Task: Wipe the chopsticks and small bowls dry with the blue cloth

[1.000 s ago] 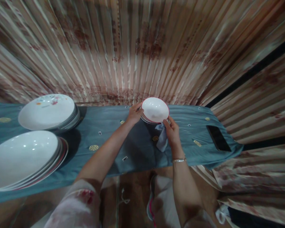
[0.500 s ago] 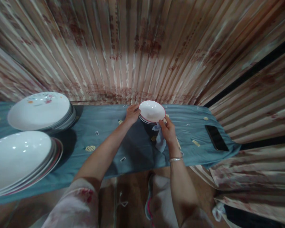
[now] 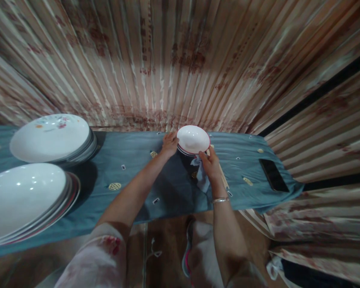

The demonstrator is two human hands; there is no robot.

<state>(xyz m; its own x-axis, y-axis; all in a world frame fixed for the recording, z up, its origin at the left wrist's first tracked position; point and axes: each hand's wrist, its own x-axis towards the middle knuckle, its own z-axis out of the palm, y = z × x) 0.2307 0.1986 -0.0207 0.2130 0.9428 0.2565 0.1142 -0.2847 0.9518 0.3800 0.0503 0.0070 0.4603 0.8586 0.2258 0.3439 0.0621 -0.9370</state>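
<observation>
A small white bowl [image 3: 193,139] with a red rim tops a short stack, with other rims showing just below it on its left side. My left hand [image 3: 169,145] grips the left edge, thumb at the rim and fingers behind. At the front right edge, my right hand [image 3: 209,162] is closed on the rim with its thumb on top. A pale, crumpled cloth [image 3: 203,176] hangs beside that hand, under the bowl; whether the fingers also hold it I cannot tell. Thin light-coloured sticks [image 3: 224,178] lie partly hidden behind my right wrist.
To the left stand two stacks of large white plates, the back stack [image 3: 51,138] with a flower print and the front stack [image 3: 24,200] nearer me. A black phone [image 3: 273,175] lies at the right on the blue-green tablecloth [image 3: 132,148]. Pleated curtains [image 3: 168,80] rise behind.
The bowl and both hands sit almost as before, shifted very slightly. My right wrist has moved a little left, showing more of the light sticks.
</observation>
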